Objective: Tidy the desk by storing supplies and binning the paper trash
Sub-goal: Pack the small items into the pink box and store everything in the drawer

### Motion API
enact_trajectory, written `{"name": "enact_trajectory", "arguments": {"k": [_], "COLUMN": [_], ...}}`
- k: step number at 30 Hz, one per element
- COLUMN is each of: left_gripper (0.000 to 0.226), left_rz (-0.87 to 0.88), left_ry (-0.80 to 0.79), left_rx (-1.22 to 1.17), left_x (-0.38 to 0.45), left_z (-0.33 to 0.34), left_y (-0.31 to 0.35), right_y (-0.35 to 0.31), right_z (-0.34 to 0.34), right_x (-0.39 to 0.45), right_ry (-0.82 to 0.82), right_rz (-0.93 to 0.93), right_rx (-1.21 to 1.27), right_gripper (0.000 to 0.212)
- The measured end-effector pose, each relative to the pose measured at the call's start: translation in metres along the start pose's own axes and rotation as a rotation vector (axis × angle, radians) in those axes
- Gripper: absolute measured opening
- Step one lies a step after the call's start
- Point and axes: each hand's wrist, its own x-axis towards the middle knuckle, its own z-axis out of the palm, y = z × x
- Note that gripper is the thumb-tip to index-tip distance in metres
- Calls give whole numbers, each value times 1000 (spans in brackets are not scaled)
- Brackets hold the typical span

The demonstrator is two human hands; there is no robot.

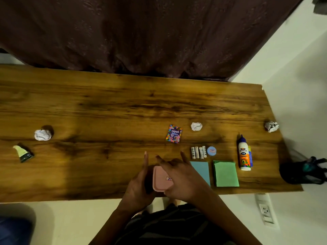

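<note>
Both hands: the left hand [139, 184] and right hand [178, 179] meet at a small pink box [161, 179] near the counter's [106, 112] front edge; each grip is on the box.
Left grip: palm against the box's left side, fingers mostly straight and pointing away from the person; it braces the box and does not wrap it.
Right grip: lies over the box's right half with fingers spread and loosely bent; whether the thumb hooks under the lid I cannot tell.
Step in hand: I judge this to be opening the storage box, before any supply goes in.
Next move: likely lifting the lid while the left grip steadies the base, then reaching just beyond the right grip for the batteries [198, 152].
Supplies right of the grip: a blue pad [201, 171] touching the right hand, a green pad [226, 173] beside it, a round blue tin [211, 151], a glue bottle [244, 153].
Beyond the grip: a candy packet [174, 133].
Paper trash: three crumpled balls, one beyond the right grip [196, 126], one far right at the counter's edge [271, 126], one far left [43, 134]; a torn wrapper [23, 153] lies near that one.
Hidden or unclear: the box's right part and any latch are covered; its label is unreadable. No bin is plainly seen; the dark object [300, 172] off the right end is too dim to identify.
</note>
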Motion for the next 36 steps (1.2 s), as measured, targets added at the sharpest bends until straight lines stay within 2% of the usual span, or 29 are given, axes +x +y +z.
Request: {"name": "enact_trajectory", "arguments": {"k": [8, 14, 24, 28, 32, 34, 36], "left_gripper": [132, 132, 123, 121, 108, 96, 81], "left_rz": [9, -19, -14, -6, 17, -13, -32], "left_ry": [12, 55, 98, 100, 118, 122, 119], "left_rx": [4, 7, -9, -10, -15, -18, -6], "left_x": [-1, -4, -5, -6, -5, -6, -6], "left_z": [2, 5, 9, 10, 13, 14, 14], "left_y": [0, 5, 2, 2, 4, 2, 0], "right_y": [30, 31, 16, 23, 28, 29, 33], "right_z": [-42, -48, 4, 18, 24, 26, 25], "right_x": [19, 71, 131, 131, 128, 122, 114], "right_ry": [153, 230, 60, 65, 103, 153, 213], "right_rz": [76, 68, 7, 6, -11, 0, 27], "right_rx": [62, -83, -67, -84, -51, 52, 206], "right_gripper": [114, 112, 106, 107, 110, 100, 79]}}
